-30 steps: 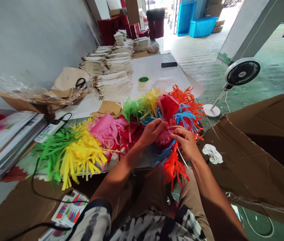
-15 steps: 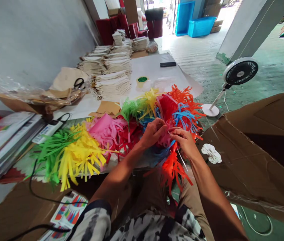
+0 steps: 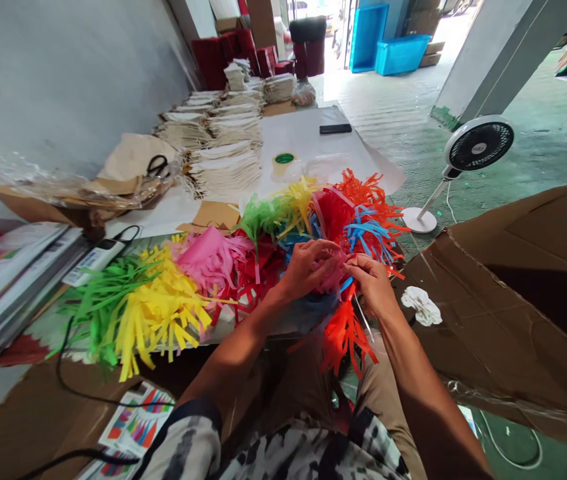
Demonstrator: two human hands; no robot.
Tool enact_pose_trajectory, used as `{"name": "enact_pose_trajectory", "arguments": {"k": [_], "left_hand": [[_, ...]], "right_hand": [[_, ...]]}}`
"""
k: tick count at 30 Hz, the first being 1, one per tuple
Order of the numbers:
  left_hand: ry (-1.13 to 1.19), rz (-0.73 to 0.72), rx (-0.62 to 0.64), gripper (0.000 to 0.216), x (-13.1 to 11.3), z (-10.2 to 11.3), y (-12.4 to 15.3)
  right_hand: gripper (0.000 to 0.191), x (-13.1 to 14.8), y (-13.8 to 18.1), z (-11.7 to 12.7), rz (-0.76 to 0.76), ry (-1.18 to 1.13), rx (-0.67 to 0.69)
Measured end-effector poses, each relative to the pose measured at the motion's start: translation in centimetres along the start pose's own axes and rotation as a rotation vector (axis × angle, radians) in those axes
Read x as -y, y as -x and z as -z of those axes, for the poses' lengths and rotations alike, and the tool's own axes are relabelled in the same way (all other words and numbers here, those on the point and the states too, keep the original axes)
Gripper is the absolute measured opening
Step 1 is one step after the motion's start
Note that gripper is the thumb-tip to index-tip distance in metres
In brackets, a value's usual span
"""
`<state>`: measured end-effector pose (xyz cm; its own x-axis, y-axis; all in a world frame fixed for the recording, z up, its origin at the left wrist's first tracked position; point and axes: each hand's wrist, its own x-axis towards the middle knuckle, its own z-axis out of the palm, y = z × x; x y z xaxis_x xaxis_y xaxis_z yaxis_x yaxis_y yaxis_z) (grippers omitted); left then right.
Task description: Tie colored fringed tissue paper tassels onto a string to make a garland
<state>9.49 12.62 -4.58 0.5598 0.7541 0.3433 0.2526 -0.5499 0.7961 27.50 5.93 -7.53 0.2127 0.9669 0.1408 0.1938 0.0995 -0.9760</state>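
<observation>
Left hand (image 3: 308,268) is now arching its fingers more openly over the pink fringe (image 3: 331,275), having been bunched tighter half a second ago; right hand (image 3: 371,275) is sitting slightly farther right, so the material's edge is showing between them. Probably means the bunch is being spread or worked along, with the step unfinished. Grip: left is holding the fringe loosely between thumb and fingers, right is pinching its edge by the fingertips. Fringe is lying near frame centre, among coloured tassels; white strand (image 3: 364,321) is hanging below the right hand, its upper end hidden. Containers: cardboard box (image 3: 458,333) is filling the right side, its inside too dark to tell, white crumpled tissue (image 3: 421,305) resting on top. Upper right of centre, upright blue bin (image 3: 367,40) is standing beside low blue bin (image 3: 402,55); can't tell contents.
</observation>
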Motion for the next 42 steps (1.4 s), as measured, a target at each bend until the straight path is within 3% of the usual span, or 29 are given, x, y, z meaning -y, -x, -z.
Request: {"name": "enact_pose_trajectory", "arguments": {"k": [11, 18, 23, 31, 42], "left_hand": [[-0.029, 0.02, -0.007, 0.037, 0.1, -0.3, -0.1], [-0.165, -0.085, -0.063, 0.023, -0.2, -0.7, -1.0], [-0.16, -0.149, -0.069, 0.025, -0.3, -0.7, -1.0], [-0.124, -0.147, -0.071, 0.027, -0.1, -0.6, -0.6], [-0.185, -0.07, -0.177, 0.023, -0.2, -1.6, -0.7]], "right_hand": [[0.026, 1.1, 0.4, -0.3, 0.003, 0.083, -0.053], [0.022, 1.1, 0.6, -0.3, 0.007, 0.079, -0.065], [0.023, 1.3, 0.8, -0.1, -0.006, 0.06, -0.063], [0.021, 1.5, 0.9, -0.1, 0.009, 0.043, -0.068], [0.016, 2.0, 1.7, -0.4, 0.031, 0.016, -0.1]]}}
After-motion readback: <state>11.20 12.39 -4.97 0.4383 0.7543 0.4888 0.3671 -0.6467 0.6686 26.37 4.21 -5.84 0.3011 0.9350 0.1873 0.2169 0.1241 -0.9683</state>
